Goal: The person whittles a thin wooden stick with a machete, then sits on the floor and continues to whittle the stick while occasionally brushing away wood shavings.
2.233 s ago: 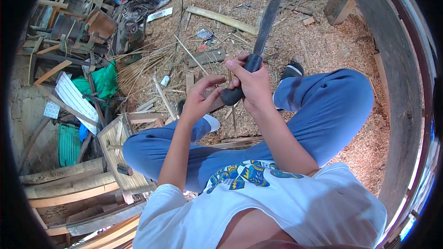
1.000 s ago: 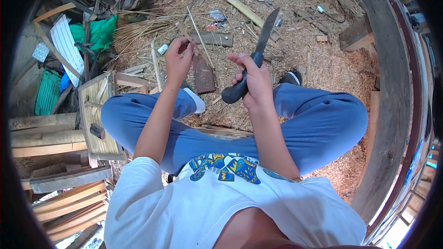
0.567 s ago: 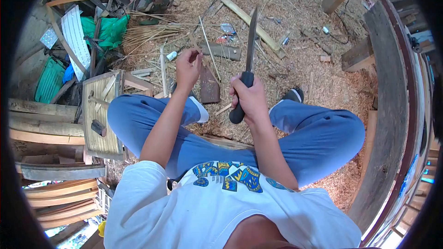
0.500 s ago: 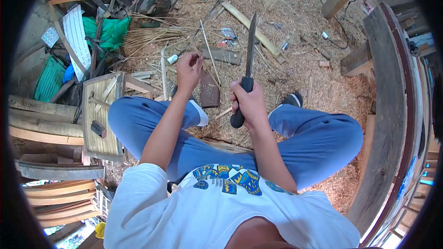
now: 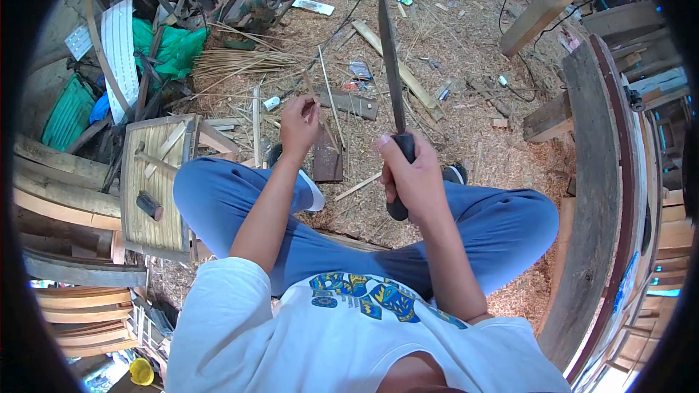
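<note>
My right hand (image 5: 416, 178) is wrapped around the black handle of a large knife (image 5: 392, 65). Its long dark blade points up and away from me, above the floor. My left hand (image 5: 300, 131) is closed in a pinch, with a thin brown bamboo strip (image 5: 332, 135) passing at its fingertips. Part of the strip is hidden by the fingers. Beyond and below that hand, a dark flat board (image 5: 328, 160) lies on the ground between my feet. A longer pale stick (image 5: 328, 76) slants close by.
Wood shavings cover the floor (image 5: 466, 153). Thin sticks (image 5: 240, 62) lie bundled ahead left, near a green sheet (image 5: 178, 51). A wooden stool (image 5: 167, 204) holding a hammer (image 5: 156, 160) stands left. Right are a wooden post (image 5: 553, 7) and a long plank (image 5: 593, 196).
The knife and my right hand have shifted right and slightly toward me, with the blade tilting more to the left. My left hand is slightly lower in view. The whole view has shifted a little.
</note>
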`<action>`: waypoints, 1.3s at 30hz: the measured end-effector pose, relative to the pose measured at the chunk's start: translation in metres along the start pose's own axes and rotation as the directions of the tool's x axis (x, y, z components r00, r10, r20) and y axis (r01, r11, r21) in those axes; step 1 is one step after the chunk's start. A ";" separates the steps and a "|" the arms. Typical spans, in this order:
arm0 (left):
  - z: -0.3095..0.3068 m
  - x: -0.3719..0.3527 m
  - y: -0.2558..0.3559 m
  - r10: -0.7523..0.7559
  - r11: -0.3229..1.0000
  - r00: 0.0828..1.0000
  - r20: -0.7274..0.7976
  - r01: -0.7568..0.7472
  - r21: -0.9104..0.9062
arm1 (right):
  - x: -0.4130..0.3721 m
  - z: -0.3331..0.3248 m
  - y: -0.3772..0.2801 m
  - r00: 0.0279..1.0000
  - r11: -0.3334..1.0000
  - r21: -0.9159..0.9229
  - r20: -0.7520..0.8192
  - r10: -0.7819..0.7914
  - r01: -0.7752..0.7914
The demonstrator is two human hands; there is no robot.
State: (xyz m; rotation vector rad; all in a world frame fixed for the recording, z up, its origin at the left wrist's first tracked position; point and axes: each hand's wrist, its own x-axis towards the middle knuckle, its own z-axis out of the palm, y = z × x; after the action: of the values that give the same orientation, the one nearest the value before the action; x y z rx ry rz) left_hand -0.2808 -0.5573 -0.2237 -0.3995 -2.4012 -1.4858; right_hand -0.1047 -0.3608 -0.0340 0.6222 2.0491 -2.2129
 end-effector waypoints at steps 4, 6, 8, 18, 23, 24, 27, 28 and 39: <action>0.003 -0.003 -0.002 -0.047 0.999 0.999 -0.004 0.047 -0.019 | 0.001 0.000 -0.024 0.997 0.998 0.004 0.051 -0.065 0.064; 0.003 0.002 0.000 -0.039 0.999 0.999 -0.003 0.039 -0.011 | 0.001 0.007 -0.035 0.992 0.995 0.002 0.077 -0.096 0.096; 0.004 0.001 0.003 -0.022 0.999 1.000 0.010 0.022 -0.036 | 0.002 0.012 -0.039 0.989 0.993 -0.012 0.091 -0.114 0.116; -0.008 -0.015 0.017 -0.008 0.985 0.995 0.095 0.024 -0.168 | 0.017 0.034 0.040 0.979 0.992 0.116 0.194 -0.069 0.047; -0.013 -0.014 0.033 0.037 0.996 0.978 0.207 -0.018 -0.090 | 0.021 0.033 0.062 0.956 0.997 -0.012 0.284 -0.070 0.077; -0.013 -0.014 0.037 0.047 0.997 0.972 0.231 -0.030 -0.072 | 0.020 0.031 0.061 0.951 0.999 0.016 0.306 -0.032 0.028; -0.016 -0.016 0.045 0.056 0.998 0.951 0.303 -0.053 -0.018 | 0.021 0.025 0.055 0.934 0.989 0.116 0.354 0.045 -0.092; -0.017 -0.016 0.047 0.059 0.998 0.944 0.326 -0.068 0.017 | 0.021 0.023 0.056 0.934 0.978 0.167 0.353 0.056 -0.121; -0.026 -0.006 0.061 0.091 0.978 0.844 0.529 -0.177 0.113 | 0.021 0.014 0.041 0.966 0.998 0.046 0.259 0.019 -0.033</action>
State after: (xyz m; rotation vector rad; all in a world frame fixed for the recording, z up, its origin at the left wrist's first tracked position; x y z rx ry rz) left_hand -0.2496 -0.5551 -0.1643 -1.0285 -2.7966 -1.2253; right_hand -0.1142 -0.3744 -0.0793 0.3392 1.8521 -2.2024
